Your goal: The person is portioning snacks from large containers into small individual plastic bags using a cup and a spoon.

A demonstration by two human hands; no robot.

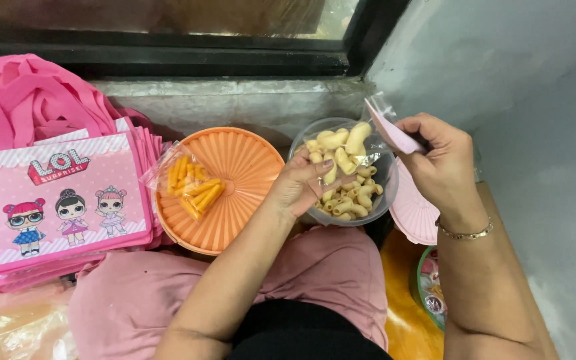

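Clear bowl [385, 193] of pale curled snacks at centre right, left hand [299, 185] pinching a small snack-filled bag [341, 148], right hand [443, 159] pinching a pink card [393, 133], orange lid [238, 170] bearing a bag of orange sticks [193, 187] centre left

Green tub [423, 288]: beside the clear bowl [385, 193], largely hidden by the right forearm. Contents too small to tell. Pink bags [55, 193]: cut off at the left edge.

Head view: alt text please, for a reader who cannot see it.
Left hand holds pale curled snacks in a clear bag over a clear bowl; right hand pinches the bag's top. An orange lid bearing a packet of orange sticks lies beside pink bags.
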